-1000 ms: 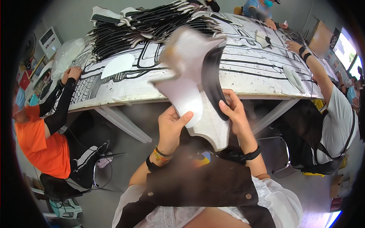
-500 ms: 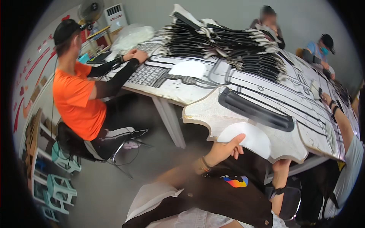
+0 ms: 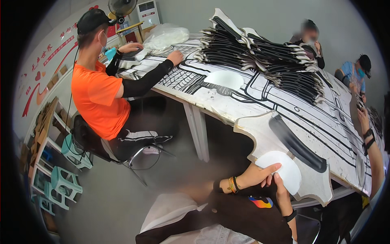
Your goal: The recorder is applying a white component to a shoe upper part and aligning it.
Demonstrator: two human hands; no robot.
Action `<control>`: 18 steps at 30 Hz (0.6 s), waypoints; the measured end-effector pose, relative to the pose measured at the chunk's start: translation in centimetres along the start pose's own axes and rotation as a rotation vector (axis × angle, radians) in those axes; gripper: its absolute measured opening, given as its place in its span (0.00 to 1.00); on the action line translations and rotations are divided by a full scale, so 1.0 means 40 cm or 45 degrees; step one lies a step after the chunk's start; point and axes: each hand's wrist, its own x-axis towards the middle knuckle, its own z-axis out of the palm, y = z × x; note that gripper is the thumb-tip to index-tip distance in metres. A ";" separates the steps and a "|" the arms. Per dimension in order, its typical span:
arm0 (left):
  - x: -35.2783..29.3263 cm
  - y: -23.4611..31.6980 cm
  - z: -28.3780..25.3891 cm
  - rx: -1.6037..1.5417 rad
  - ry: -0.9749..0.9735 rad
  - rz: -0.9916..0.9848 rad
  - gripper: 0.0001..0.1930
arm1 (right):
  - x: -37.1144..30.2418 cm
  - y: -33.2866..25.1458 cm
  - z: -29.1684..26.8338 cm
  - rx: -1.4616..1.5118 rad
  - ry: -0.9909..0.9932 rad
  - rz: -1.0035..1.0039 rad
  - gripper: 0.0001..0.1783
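Left hand (image 3: 260, 174): comes up from the lower edge with beaded bands at the wrist; its fingers (image 3: 273, 167) are closed along the lower left rim of the white rounded piece (image 3: 284, 170), gripping it.
Right hand (image 3: 281, 191): sits just under the left one, a dark band on its wrist; its fingers reach up behind the lower edge of the same piece, and I cannot tell how tightly they close.
White rounded piece: thin, flat, plain white, shaped like a half disc with a smooth curved top; it lies against the near end of the large shaped panel (image 3: 280, 142), at the near edge of the worktop (image 3: 260, 97).
Large shaped panel: pale, with a scalloped outline and a long black curved band (image 3: 296, 142) running across it; it overhangs the worktop's near edge.
Worktop: white with bold black line drawings; a second white rounded piece (image 3: 224, 78) lies near its middle.
Stack of black and white pieces (image 3: 264, 53): piled high along the far side of the worktop.
Person in orange shirt (image 3: 101, 93): seated at the worktop's left end, dark sleeves, both hands on its surface.
Other people: two sit at the far right corner, and another person's forearm (image 3: 371, 146) lies along the right edge.
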 end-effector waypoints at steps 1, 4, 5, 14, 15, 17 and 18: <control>-0.005 0.011 0.001 0.019 -0.040 -0.031 0.17 | 0.001 0.020 -0.011 0.008 0.013 -0.020 0.25; -0.007 -0.029 -0.007 0.233 -0.095 0.111 0.16 | -0.010 0.073 -0.051 0.161 0.024 0.001 0.25; -0.012 -0.035 -0.006 0.158 -0.060 0.126 0.15 | -0.017 0.107 -0.066 0.270 0.141 0.000 0.19; -0.030 0.015 -0.016 0.113 0.342 0.019 0.18 | 0.002 0.047 -0.044 0.066 0.117 0.017 0.17; -0.017 0.007 -0.028 0.202 0.302 -0.076 0.13 | 0.002 0.050 -0.055 -0.064 0.118 0.007 0.17; -0.009 0.009 -0.020 0.092 0.253 -0.052 0.14 | 0.006 0.034 -0.054 -0.237 0.018 0.003 0.17; -0.003 -0.009 -0.025 0.065 0.276 0.033 0.14 | 0.002 0.002 -0.027 0.034 0.081 0.023 0.22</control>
